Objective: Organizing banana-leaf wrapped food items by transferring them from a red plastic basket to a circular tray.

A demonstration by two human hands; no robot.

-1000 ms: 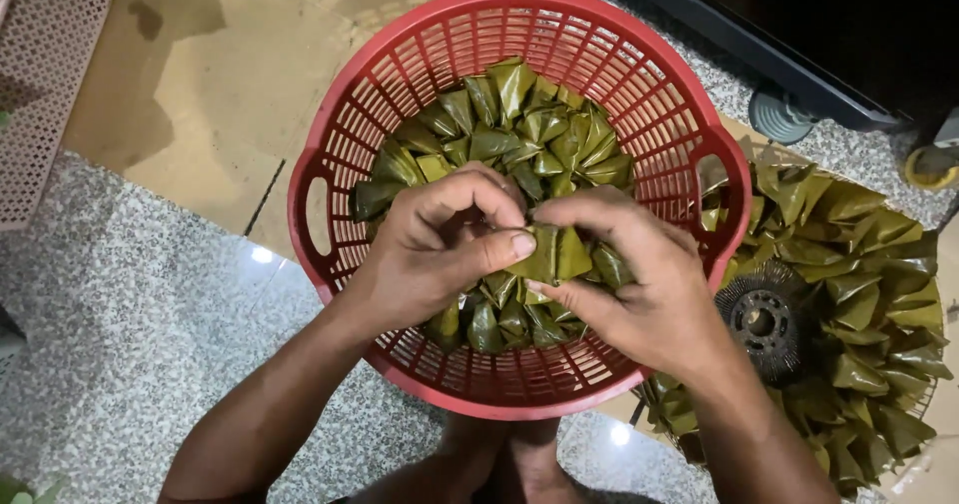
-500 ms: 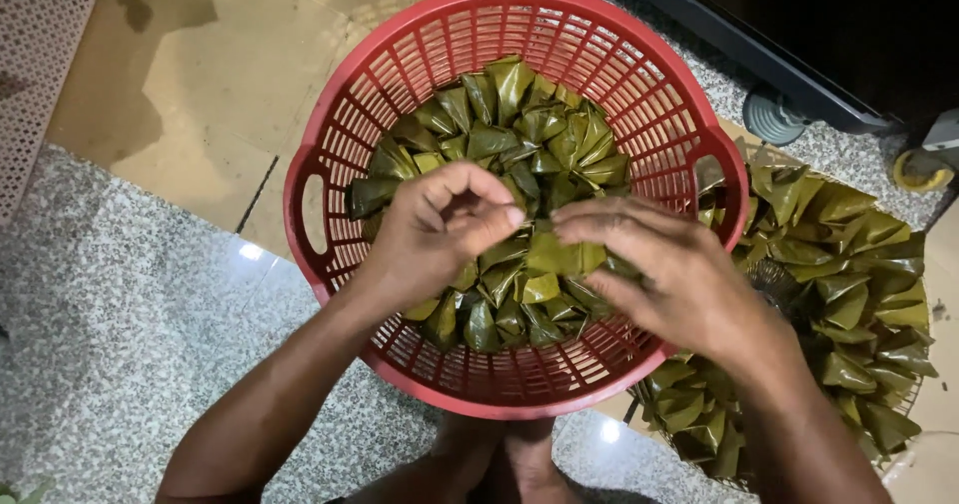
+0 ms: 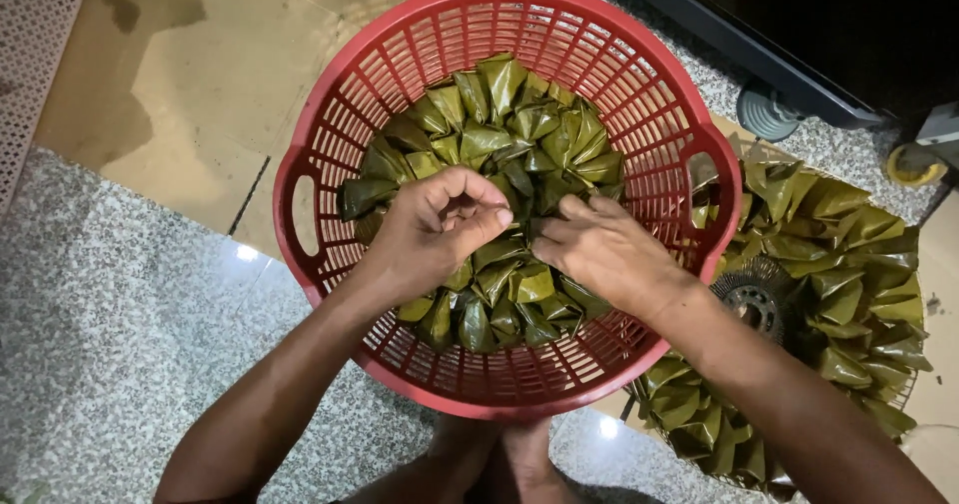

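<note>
We hold both hands low inside the round red plastic lattice basket [image 3: 330,134], over its pile of green folded leaf parcels [image 3: 499,144]. Our left hand [image 3: 435,229] is curled, fingertips pressed together; what it pinches we cannot tell. Our right hand [image 3: 599,249] lies flat, fingers pointing left onto the parcels. The parcels' tips point every way. More leaf parcels [image 3: 839,254] sit on a round tray at the right.

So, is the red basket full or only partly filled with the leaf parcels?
Partly filled. The red basket holds green leaf parcels only over its bottom; its slotted wall stays bare well above them, up to the rim.
</note>
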